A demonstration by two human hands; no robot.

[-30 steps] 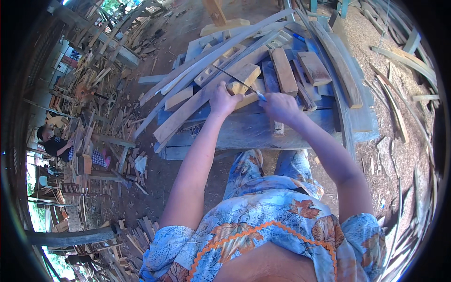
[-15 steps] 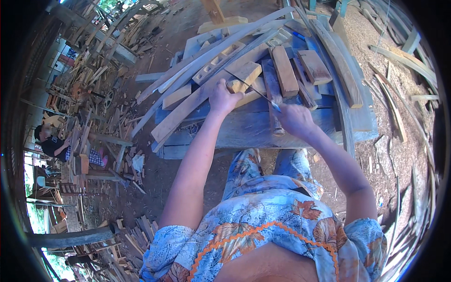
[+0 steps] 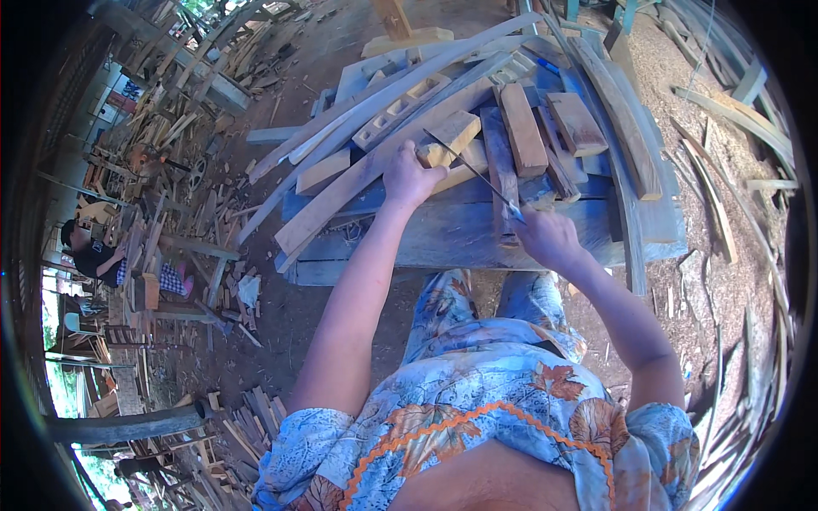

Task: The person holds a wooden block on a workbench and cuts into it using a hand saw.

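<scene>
My left hand [image 3: 409,177] is closed round the near left end of a short pale wooden block [image 3: 455,136], which rests on the pile of timber. In my right hand [image 3: 550,239] is the pale handle of a long, thin, dark file [image 3: 477,169]. The file slants across the near end of the block, its tip pointing far left. Whether it touches the wood is hard to make out. My fingers hide most of the handle. Beside the block lies a second wooden block [image 3: 521,136], and farther right a wider one [image 3: 576,124].
The weathered bench [image 3: 409,243] carries long planks [image 3: 341,192], a piece with square recesses [image 3: 400,111] and a blue pen-like object [image 3: 546,65]. A long board [image 3: 620,128] runs down its right side. Offcuts and shavings litter the ground. At far left a person [image 3: 89,255] sits among wood.
My right hand has drawn the file a little to the right and toward me. My left hand and the block have shifted only slightly to the right.
</scene>
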